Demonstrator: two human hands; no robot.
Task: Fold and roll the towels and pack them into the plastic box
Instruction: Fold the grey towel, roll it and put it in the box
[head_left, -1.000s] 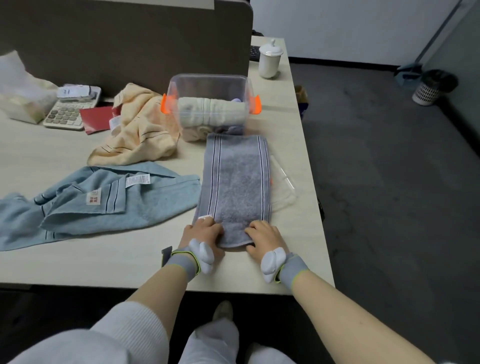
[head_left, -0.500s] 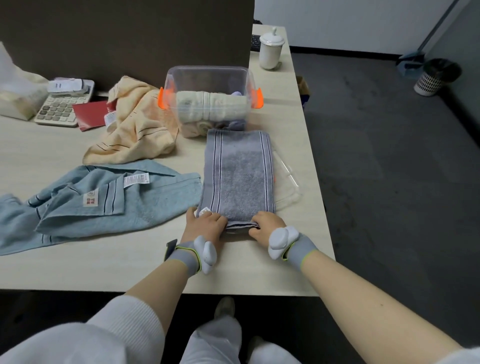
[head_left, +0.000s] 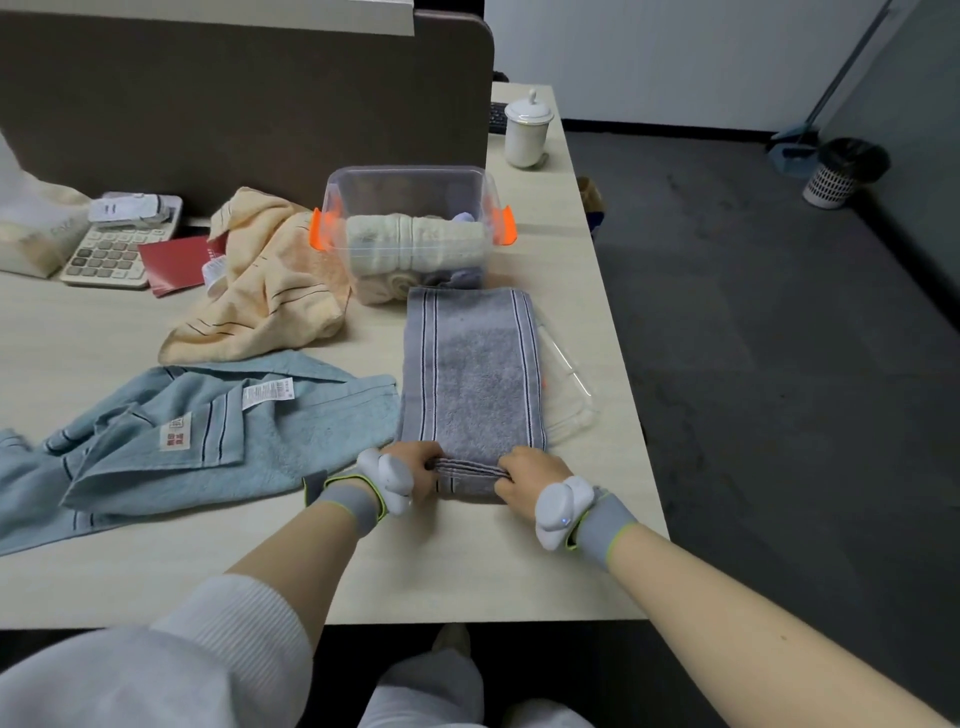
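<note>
Head view, lower centre: left hand (head_left: 415, 467) and right hand (head_left: 522, 470), fingers curled, grip grey towel's (head_left: 470, 374) rolled end; uneven pressure could skew the roll.

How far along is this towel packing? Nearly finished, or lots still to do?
Roughly midway. Done: rolled towels already sit inside the plastic box. In hand: the left hand and right hand grip the near end of the folded grey towel, with its first turns rolled. Left: the blue towel and the peach towel lie loose on the desk.
</note>
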